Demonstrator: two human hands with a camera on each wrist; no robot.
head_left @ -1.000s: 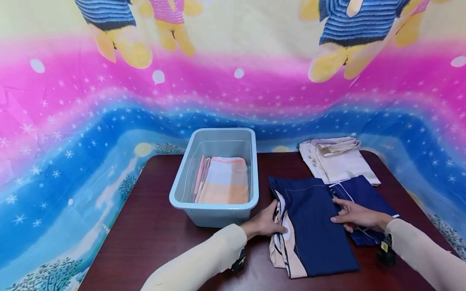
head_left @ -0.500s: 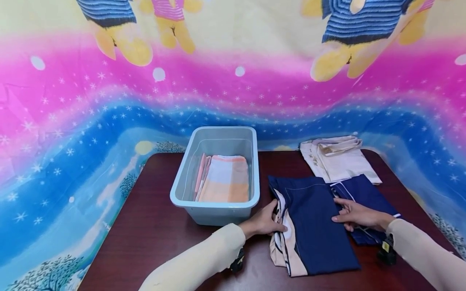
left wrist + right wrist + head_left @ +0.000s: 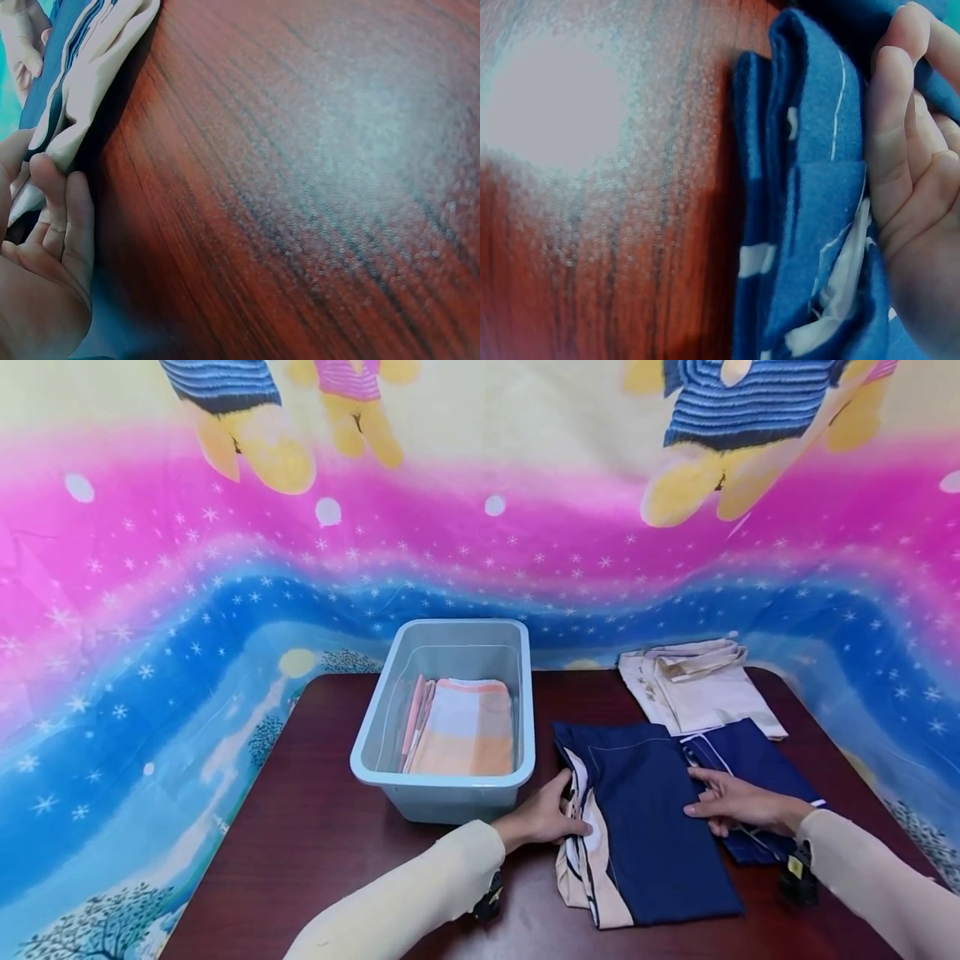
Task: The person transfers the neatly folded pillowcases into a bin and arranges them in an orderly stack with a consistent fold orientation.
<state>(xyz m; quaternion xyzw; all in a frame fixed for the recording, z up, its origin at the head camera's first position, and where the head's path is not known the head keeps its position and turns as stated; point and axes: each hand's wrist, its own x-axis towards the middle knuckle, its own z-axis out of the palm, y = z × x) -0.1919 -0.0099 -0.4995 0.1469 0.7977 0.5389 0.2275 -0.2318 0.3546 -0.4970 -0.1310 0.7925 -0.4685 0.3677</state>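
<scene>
A folded navy cloth with a peach-and-white patterned left side lies on the table in the head view. My left hand grips its left folded edge, thumb on top. In the left wrist view the left hand's fingers curl against the pale folds. At the opposite edge, my right hand pinches the cloth between thumb and forefinger. Beneath the right hand is a second folded navy cloth with white trim, whose layered edge stands beside the hand in the right wrist view.
A grey-blue plastic tub stands left of the cloth, holding a folded peach-and-white checked cloth and a pink folded cloth. Folded cream cloth lies at the table's back right. A printed curtain hangs behind the dark red table.
The view has tilted very slightly. Both hands stay at the navy cloth's two edges, and nothing on the table has visibly moved.
</scene>
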